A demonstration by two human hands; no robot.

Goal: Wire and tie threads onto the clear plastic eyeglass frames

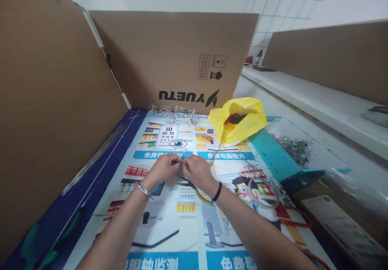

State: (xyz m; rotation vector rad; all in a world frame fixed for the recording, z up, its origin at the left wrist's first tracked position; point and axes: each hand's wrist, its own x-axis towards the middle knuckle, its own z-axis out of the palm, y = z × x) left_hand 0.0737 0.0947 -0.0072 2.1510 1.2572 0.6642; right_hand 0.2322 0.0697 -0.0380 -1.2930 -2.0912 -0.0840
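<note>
My left hand (163, 168) and my right hand (200, 174) meet above the middle of the printed sheet (188, 237), fingertips nearly touching. Both pinch, thumb against fingers; whatever lies between them is too small to make out. Beneath my right hand lies a cutting tool with a yellow handle (202, 198) and dark jaws, partly covered by the hand. Farther back, a tangle of thin wire pieces (176, 109) rests along the sheet's far edge. A crumpled yellow bag (254, 125) stands agape at the back right, with red, dark and orange things inside.
Cardboard panels (145, 51) wall off the left and back. To the right are a turquoise box flap (275, 161), a heap of dark metal bits (292, 148), a clear ring-shaped roll (252, 192) and red handles (295, 220). Teal handles (30, 245) lie lower left.
</note>
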